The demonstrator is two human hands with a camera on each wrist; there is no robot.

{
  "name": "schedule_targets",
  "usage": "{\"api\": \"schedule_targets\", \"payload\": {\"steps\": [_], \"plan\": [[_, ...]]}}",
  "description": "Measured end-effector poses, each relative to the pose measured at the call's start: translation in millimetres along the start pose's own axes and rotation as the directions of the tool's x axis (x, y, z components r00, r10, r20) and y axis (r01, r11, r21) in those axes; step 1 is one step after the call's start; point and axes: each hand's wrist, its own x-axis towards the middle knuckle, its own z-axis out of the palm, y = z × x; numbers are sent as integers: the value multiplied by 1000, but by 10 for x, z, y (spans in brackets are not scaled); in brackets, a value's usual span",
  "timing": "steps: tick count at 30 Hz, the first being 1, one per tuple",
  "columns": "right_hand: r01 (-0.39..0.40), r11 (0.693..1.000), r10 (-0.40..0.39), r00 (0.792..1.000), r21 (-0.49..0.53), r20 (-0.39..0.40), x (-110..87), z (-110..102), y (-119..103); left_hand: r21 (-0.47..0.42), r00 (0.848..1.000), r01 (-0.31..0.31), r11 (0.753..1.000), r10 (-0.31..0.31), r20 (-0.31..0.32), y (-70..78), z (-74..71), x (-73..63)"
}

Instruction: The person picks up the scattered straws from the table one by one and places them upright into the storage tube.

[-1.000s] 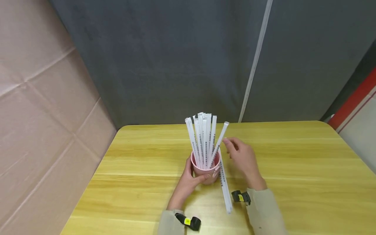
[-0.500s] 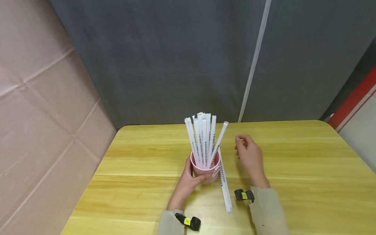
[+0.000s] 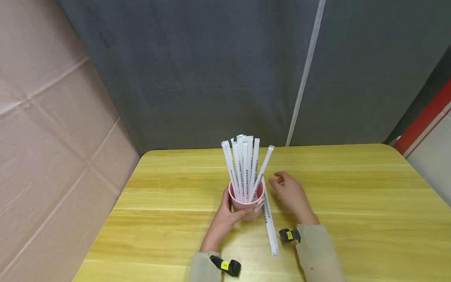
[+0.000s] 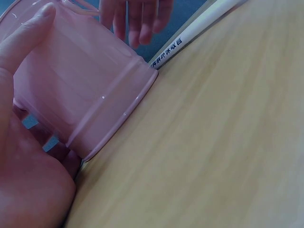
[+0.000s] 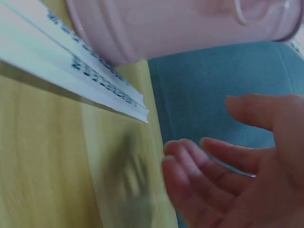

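Observation:
My left hand [image 3: 225,217] grips a pink cup [image 3: 248,211] from its left side, the thumb lying across the front. Standing in the cup is a bunch of white paper-wrapped straws [image 3: 245,168], with one leaning out to the right. On the table just right of the cup lie wrapped straws [image 3: 270,231], apparently two side by side, with dark print seen in the right wrist view. My right hand [image 3: 290,194] hovers right of them, holding nothing. In the right wrist view its fingers [image 5: 209,175] are loosely bent and the thumb stands apart.
The cup and hands are over a light wooden table [image 3: 169,219]. A dark grey cloth [image 3: 197,78] hangs behind its far edge. At the left is a pinkish draped sheet [image 3: 53,149]; a red strip [image 3: 426,117] shows at the right.
My right hand first drew away to the right from the leaning straw, then came back left and slightly lower, its fingers loosening. The left hand and cup have stayed put.

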Motion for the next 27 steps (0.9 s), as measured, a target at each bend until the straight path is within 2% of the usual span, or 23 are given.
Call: {"api": "schedule_targets", "payload": {"steps": [7, 16, 27], "plan": [[-17, 996, 25, 996, -83, 86, -18, 114, -11, 2, 1000, 15, 1000, -15, -3, 3, 11, -14], [-44, 987, 59, 994, -153, 95, -58, 221, -58, -3, 1000, 21, 1000, -21, 1, 20, 7, -14], [-38, 971, 61, 994, -236, 90, -62, 272, -70, -17, 1000, 22, 1000, -21, 13, 305, 12, -97]]}}
